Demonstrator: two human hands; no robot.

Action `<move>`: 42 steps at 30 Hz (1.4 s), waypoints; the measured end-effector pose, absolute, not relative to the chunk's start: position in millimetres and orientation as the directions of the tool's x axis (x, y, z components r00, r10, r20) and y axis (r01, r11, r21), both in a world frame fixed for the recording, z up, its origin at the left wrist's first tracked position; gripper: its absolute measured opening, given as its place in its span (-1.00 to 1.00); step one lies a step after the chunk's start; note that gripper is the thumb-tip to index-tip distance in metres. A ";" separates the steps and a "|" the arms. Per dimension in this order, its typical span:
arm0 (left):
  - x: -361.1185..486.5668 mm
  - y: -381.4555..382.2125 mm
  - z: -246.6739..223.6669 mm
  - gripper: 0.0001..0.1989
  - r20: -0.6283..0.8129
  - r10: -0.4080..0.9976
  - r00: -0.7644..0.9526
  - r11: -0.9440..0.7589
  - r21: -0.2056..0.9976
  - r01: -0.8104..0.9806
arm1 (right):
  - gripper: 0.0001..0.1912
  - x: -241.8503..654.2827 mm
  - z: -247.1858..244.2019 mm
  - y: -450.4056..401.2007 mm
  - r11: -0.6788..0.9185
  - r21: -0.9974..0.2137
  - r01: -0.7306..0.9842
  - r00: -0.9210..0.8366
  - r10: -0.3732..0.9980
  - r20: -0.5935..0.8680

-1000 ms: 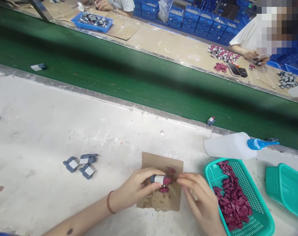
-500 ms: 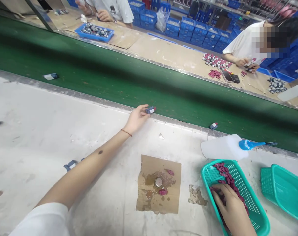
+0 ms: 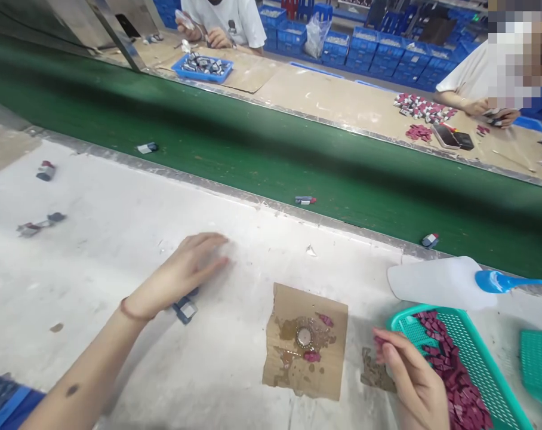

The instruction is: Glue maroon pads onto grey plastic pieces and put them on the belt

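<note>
Left of centre, the left hand (image 3: pixel 181 272) hangs spread, seemingly empty, near blue-grey parts (image 3: pixel 185 310); cardboard (image 3: pixel 334 367), perhaps shielding the table (image 3: pixel 235 370), lies lower centre; and lower right, the right hand (image 3: pixel 416 382) pinches a maroon piece (image 3: pixel 379 349), presumably for its smallness, near the green basket (image 3: pixel 479 352).

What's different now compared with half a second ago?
The left hand let go of the red-tipped part, which now lies on the green belt, and drew back over the white table. The right hand came left out of the teal basket, pinching a maroon piece. The cardboard, its round cap and the white bottle stayed put.
</note>
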State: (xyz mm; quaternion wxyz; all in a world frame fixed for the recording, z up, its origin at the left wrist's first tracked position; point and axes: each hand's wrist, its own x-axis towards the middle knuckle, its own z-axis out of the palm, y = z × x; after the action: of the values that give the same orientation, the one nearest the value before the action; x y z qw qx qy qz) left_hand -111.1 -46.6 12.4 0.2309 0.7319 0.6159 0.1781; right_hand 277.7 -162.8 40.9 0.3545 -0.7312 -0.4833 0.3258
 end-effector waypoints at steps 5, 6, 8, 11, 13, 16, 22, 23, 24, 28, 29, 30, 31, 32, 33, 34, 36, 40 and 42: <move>-133.6 -103.7 3.7 -0.53 -0.010 0.991 0.131 -0.117 0.390 0.913 | -0.60 235.2 33.6 -139.0 -0.374 -0.913 0.165 0.120 0.926 -0.358; -134.3 -109.5 3.2 -0.54 -0.010 0.992 0.124 -0.111 0.384 0.917 | -0.58 230.1 29.8 -136.9 -0.395 -0.912 0.111 0.102 0.917 -0.385; -132.9 -115.6 4.7 -0.57 -0.032 0.994 0.106 -0.084 0.413 0.907 | -0.55 222.9 21.7 -135.6 -0.418 -0.907 0.060 0.074 0.908 -0.413; -127.0 -116.2 11.4 -0.62 -0.049 0.998 0.037 -0.009 0.480 0.877 | -0.55 216.6 13.2 -138.4 -0.379 -0.917 0.124 0.059 0.926 -0.374; -121.1 -114.8 16.2 -0.63 -0.026 1.000 -0.009 0.021 0.509 0.861 | -0.56 213.2 11.9 -141.2 -0.305 -0.924 0.229 0.059 0.952 -0.300; -106.7 -113.3 20.9 -0.63 -0.017 0.994 -0.103 0.094 0.569 0.817 | -0.63 208.4 13.2 -144.4 -0.129 -0.902 0.412 -0.026 0.988 -0.153; -56.1 -108.7 23.2 -0.56 -0.389 0.920 -0.046 0.384 0.874 0.298 | -0.74 203.8 7.8 -144.4 0.357 -0.698 0.621 -0.302 0.931 0.207; -46.9 -107.7 23.0 -0.56 -0.433 0.901 0.021 0.420 0.884 0.205 | -0.74 203.8 6.5 -143.9 0.401 -0.651 0.645 -0.335 0.913 0.231; -38.2 -106.8 22.8 -0.57 -0.455 0.886 0.084 0.444 0.888 0.121 | -0.72 203.9 5.5 -143.3 0.440 -0.603 0.666 -0.368 0.896 0.247; -10.2 -105.5 21.2 -0.56 -0.497 0.825 0.268 0.541 0.831 -0.127 | -0.65 204.4 4.8 -141.2 0.553 -0.459 0.696 -0.503 0.831 0.239; -5.2 -105.4 20.9 -0.56 -0.505 0.811 0.294 0.564 0.810 -0.164 | -0.64 204.3 4.9 -141.0 0.568 -0.440 0.695 -0.524 0.820 0.231; -1.0 -105.2 20.7 -0.57 -0.511 0.802 0.311 0.579 0.793 -0.191 | -0.64 204.3 5.0 -141.1 0.581 -0.424 0.695 -0.539 0.811 0.226; 2.4 -104.9 20.6 -0.59 -0.514 0.797 0.318 0.588 0.781 -0.211 | -0.64 204.2 4.8 -141.3 0.589 -0.409 0.697 -0.548 0.805 0.226; 5.2 -104.4 20.5 -0.60 -0.516 0.795 0.321 0.593 0.774 -0.224 | -0.64 204.1 4.4 -141.7 0.594 -0.395 0.701 -0.552 0.802 0.227; 7.4 -103.9 20.3 -0.61 -0.520 0.794 0.316 0.596 0.768 -0.233 | -0.64 204.1 4.0 -142.1 0.594 -0.383 0.707 -0.551 0.803 0.227; 9.1 -103.3 19.9 -0.61 -0.527 0.792 0.309 0.601 0.763 -0.238 | -0.63 204.1 3.5 -142.5 0.590 -0.376 0.714 -0.546 0.806 0.227; 11.3 -102.3 18.2 -0.60 -0.545 0.789 0.283 0.609 0.755 -0.245 | -0.64 204.5 2.9 -142.9 0.580 -0.383 0.720 -0.538 0.814 0.221; 13.1 -102.1 13.6 -0.61 -0.567 0.786 0.246 0.618 0.729 -0.296 | -0.66 205.2 4.1 -141.7 0.561 -0.441 0.700 -0.514 0.825 0.234; 13.8 -102.8 11.8 -0.62 -0.563 0.786 0.256 0.618 0.702 -0.354 | -0.66 204.7 5.4 -140.9 0.552 -0.470 0.688 -0.505 0.830 0.236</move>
State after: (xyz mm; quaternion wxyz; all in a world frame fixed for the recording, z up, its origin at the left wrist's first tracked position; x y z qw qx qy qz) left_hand 13.8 -102.8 11.8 0.7601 0.2245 0.4808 0.3750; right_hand 204.7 -140.9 5.4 0.2217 -0.4452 -0.8527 0.1599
